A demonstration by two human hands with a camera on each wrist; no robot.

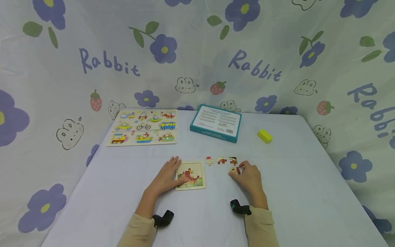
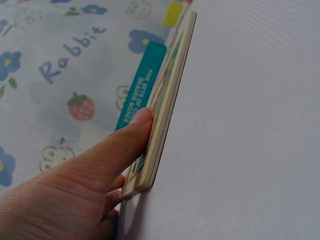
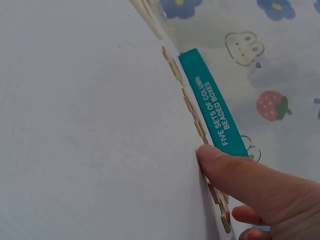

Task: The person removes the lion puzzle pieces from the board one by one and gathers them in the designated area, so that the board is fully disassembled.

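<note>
A square wooden puzzle tray (image 1: 204, 175) lies flat with a partly filled animal picture. My left hand (image 1: 166, 175) rests along its left edge, fingers fairly straight and the thumb lying over the tray; in the left wrist view the thumb of the hand (image 2: 95, 175) touches the tray's rim (image 2: 172, 105). To the right, my right hand (image 1: 250, 178) pinches a puzzle piece (image 1: 234, 170) between thumb and index finger, at the table surface. Just above it sit three loose pieces in a row: one (image 1: 209, 160), another (image 1: 221, 161) and a third (image 1: 233, 160). In the right wrist view the hand (image 3: 260, 190) partly covers the pieces.
Behind the tray lies a teal box (image 1: 216, 122) with a white printed label. A wooden picture board (image 1: 143, 127) with vehicles is at the back left, and a yellow block (image 1: 264, 136) at the back right. A flower-patterned cloth hangs behind the white table.
</note>
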